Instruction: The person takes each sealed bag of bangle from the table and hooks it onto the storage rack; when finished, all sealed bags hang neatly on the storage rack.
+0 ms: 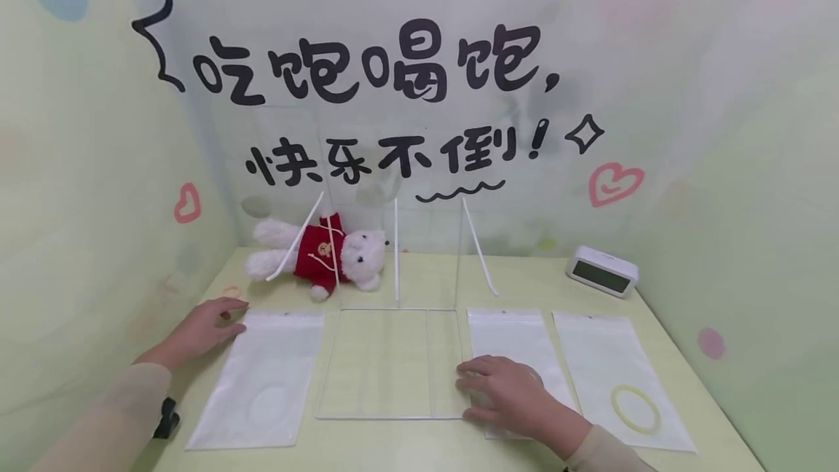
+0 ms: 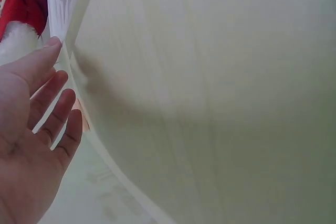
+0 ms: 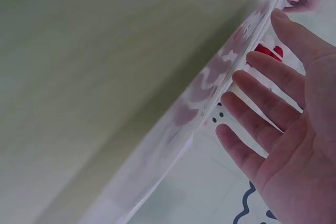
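Three flat, whitish see-through bags on the surface (image 1: 393, 450): left bag (image 1: 275, 355) shows a pale round item (image 1: 267, 403), middle bag (image 1: 507, 333) is partly covered, right bag (image 1: 599, 355) has a yellow ring (image 1: 615, 400) in its near half. Left grip (image 1: 205, 330), fingers apart and holding nothing, sits at left bag's far left edge, contact unclear. Right grip (image 1: 507, 395), fingers extended, nothing clamped, is over middle bag's near part, fingertips by the wire rack's (image 1: 393, 419) right side, right bag just beyond.
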{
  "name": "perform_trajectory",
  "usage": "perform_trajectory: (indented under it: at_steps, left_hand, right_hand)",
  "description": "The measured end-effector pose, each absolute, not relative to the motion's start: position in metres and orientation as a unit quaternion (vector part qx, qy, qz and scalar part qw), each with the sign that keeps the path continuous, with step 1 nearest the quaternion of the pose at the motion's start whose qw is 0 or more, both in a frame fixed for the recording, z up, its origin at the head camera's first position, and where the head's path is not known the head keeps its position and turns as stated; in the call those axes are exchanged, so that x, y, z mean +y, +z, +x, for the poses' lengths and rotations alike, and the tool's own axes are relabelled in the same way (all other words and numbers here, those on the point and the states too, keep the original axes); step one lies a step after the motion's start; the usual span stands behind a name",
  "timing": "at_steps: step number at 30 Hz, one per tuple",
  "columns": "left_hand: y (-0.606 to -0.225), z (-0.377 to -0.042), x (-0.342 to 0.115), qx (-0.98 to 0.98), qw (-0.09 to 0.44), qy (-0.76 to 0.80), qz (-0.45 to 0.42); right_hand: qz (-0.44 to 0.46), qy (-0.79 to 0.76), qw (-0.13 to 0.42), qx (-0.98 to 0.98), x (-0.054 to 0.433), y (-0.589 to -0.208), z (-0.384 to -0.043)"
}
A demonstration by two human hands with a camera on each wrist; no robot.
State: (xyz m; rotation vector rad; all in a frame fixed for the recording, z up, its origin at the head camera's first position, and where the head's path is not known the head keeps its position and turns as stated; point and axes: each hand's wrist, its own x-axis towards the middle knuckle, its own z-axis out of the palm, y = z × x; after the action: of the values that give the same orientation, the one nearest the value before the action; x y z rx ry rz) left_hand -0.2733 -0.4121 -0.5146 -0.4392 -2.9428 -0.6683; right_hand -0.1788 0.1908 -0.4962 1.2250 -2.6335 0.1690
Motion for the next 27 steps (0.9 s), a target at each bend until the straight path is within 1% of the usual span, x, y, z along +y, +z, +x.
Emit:
perform_trajectory:
  at_steps: [5,14,21,27]
  left_hand:
    - [-0.512,-0.272,-0.411,-0.966,0.039,-0.215,-0.135]
    - [-0.517,-0.279,-0.409,-0.966,0.036,-0.23,-0.115]
    - [-0.515,-0.282,-0.407,-0.961,0.048,-0.254,-0.102]
    - [-0.507,-0.277,-0.41,-0.955,0.068,-0.273,-0.092]
  right_hand:
    - [0.43,0.057,0.122,-0.893,0.187,-0.497,-0.182]
    - [0.411,0.04,0.087,-0.907,0.182,-0.493,-0.181]
    - [0.396,0.034,0.075,-0.914,0.183,-0.491,-0.18]
    - [0.38,0.032,0.065,-0.922,0.185,-0.491,-0.179]
